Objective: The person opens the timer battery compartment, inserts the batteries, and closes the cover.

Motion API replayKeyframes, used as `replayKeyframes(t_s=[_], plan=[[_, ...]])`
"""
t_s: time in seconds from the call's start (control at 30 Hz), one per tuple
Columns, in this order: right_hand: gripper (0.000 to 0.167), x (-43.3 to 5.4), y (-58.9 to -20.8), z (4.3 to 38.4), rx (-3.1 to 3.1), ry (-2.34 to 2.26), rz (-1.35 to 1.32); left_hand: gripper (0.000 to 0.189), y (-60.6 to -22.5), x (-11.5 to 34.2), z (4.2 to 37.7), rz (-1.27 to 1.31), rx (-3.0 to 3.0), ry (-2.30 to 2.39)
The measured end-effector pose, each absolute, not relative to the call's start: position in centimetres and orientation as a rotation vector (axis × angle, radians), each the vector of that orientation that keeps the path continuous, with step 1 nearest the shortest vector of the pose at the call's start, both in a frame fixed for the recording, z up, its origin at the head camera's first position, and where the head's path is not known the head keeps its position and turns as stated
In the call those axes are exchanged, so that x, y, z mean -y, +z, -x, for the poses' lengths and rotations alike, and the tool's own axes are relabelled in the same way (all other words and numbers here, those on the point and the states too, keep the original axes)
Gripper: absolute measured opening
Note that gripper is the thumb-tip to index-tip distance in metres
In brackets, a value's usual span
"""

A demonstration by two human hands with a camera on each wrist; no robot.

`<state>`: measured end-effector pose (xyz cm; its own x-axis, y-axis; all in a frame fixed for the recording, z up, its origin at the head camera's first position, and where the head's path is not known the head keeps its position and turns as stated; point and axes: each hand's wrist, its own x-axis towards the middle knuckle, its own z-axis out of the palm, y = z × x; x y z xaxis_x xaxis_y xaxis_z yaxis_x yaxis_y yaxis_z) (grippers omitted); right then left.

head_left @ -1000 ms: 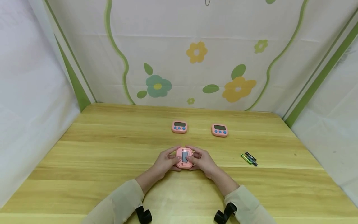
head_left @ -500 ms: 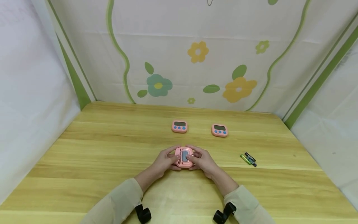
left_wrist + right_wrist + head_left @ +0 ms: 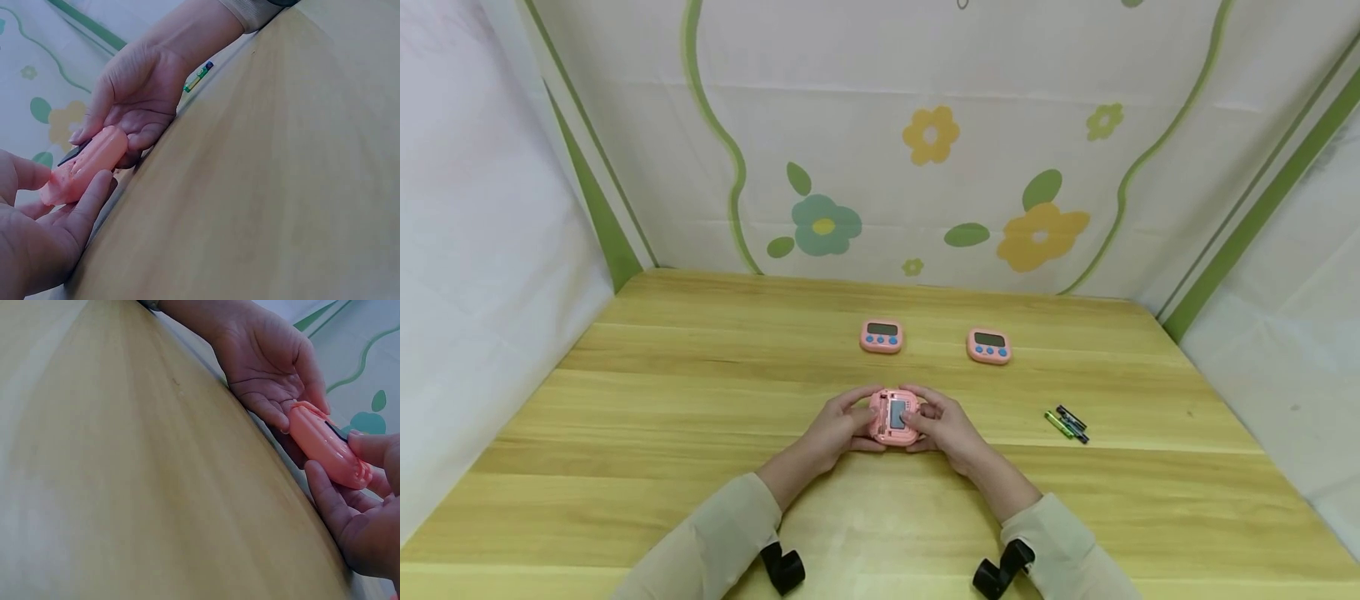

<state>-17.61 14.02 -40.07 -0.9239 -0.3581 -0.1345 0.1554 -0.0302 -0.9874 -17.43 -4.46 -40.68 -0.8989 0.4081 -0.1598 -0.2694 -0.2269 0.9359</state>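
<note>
Both hands hold a pink digital timer (image 3: 897, 415) with its back up, low over the table's middle. Its back shows a grey rectangular panel and a long narrow slot, which looks like a battery compartment, along the left side. My left hand (image 3: 838, 429) grips the left edge, thumb on the slot and fingers around the rim. On the other side, my right hand (image 3: 949, 429) pinches the right edge, its thumb pressing the grey panel. Seen edge-on in the right wrist view, the timer (image 3: 328, 447) lies between thumbs and fingers of both hands. Its front is hidden.
Two more pink timers, one at the back middle (image 3: 882, 336) and one to its right (image 3: 989, 346), lie screen up with blue buttons. Several small batteries (image 3: 1067, 423), green and black, lie together to the right. White flowered cloth (image 3: 880, 150) walls the wooden table (image 3: 700, 400).
My left thumb and fingers have shifted slightly left along the timer, and the narrow slot on its left side has come into view. The right hand keeps its hold.
</note>
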Motion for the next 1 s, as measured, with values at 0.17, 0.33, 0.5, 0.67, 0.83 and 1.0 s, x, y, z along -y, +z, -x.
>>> replayKeyframes(t_s=[0.17,0.33,0.5,0.67,0.83,1.0], plan=[[0.049,-14.02,-40.11,17.67,-1.894,-2.035,0.222,0.038,-40.91,4.41,17.66,-0.141,-1.703,2.159],[0.05,-14.07,-40.17,17.7,-1.903,-2.021,0.217,0.034,-41.07,4.5,17.95,-0.029,-1.917,2.121],[0.049,-14.36,-40.23,17.82,-1.934,-2.011,0.162,0.031,-41.19,4.6,18.02,-0.049,-2.082,2.077],[0.049,-14.7,-40.12,17.96,-1.961,-2.011,0.12,0.025,-41.14,4.59,17.91,-0.086,-2.121,2.128],[0.05,-14.79,-40.06,18.04,-1.965,-2.004,0.134,0.023,-41.0,4.58,17.92,-0.084,-2.219,2.108],[0.049,-14.83,-40.11,18.29,-1.981,-2.005,0.129,0.026,-40.85,4.7,18.03,-0.077,-2.238,2.121]])
